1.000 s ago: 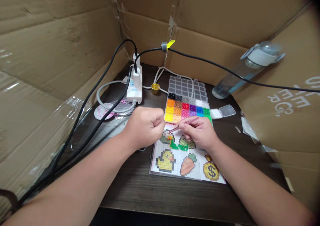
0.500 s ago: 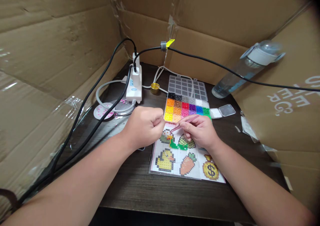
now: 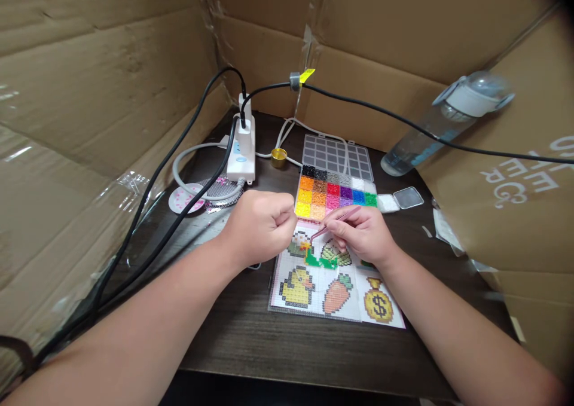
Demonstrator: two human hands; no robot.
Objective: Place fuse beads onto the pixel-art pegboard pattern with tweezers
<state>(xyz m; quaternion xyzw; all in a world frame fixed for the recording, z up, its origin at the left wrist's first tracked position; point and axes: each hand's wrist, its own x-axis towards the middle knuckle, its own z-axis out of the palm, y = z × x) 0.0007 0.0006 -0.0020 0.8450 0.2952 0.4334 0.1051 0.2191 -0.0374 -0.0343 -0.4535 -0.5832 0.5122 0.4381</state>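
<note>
The clear pegboard (image 3: 314, 286) over the pixel-pattern sheet lay nearest, with green beads (image 3: 320, 261) set at its top. The right hand (image 3: 361, 234) pinched slim pink metal tweezers (image 3: 334, 223); the left hand (image 3: 260, 223) was fisted beside it, its contents unclear. Bead placing seemed underway, and the next move would need a steady tip. The tweezers' long axis ran diagonally, tip pointing down-left. Beyond sat the multicoloured compartmented bead box (image 3: 334, 194).

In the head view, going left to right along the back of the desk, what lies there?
White power strip → small gold cap → clear gridded plastic lid → clear water bottle with white cap, leaning on the cardboard.
</note>
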